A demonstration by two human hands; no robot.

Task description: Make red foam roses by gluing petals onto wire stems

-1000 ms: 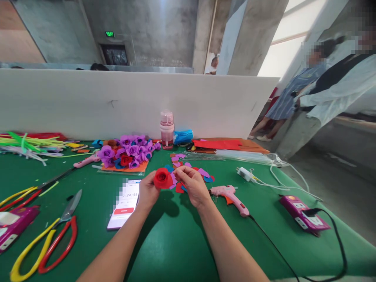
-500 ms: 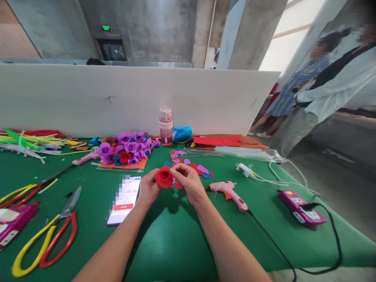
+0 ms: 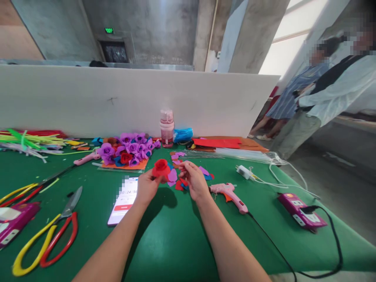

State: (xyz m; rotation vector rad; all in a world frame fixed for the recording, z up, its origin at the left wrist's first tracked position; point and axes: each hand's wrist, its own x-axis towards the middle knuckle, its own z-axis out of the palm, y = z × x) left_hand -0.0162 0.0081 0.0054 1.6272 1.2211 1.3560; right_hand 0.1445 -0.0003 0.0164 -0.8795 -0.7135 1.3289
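A red fabric-like or paper rose (image 3: 161, 167) is pinched at its underside by my left hand (image 3: 147, 187), its bloom tilted up above the table. Apart from the rose, to its right, my right hand (image 3: 194, 181) has its fingers curled and the tips close together; anything between them is too small to make out. Loose purple petals (image 3: 172, 176) and red petals (image 3: 179, 185) lie on the table behind and between my hands. A pink glue gun (image 3: 230, 194) rests just right of my right hand.
A phone (image 3: 121, 209) lies left of my left hand, with scissors (image 3: 66, 215) farther left. Finished purple roses (image 3: 132, 147) are heaped behind. A pink bottle (image 3: 167, 131) stands near the white partition (image 3: 132, 98). Cords and a purple power strip (image 3: 301, 211) are at right; two people stand beyond.
My right hand has come away from the rose and moved slightly right. The rose, still in my left hand, has shifted a little left and up and tilted.
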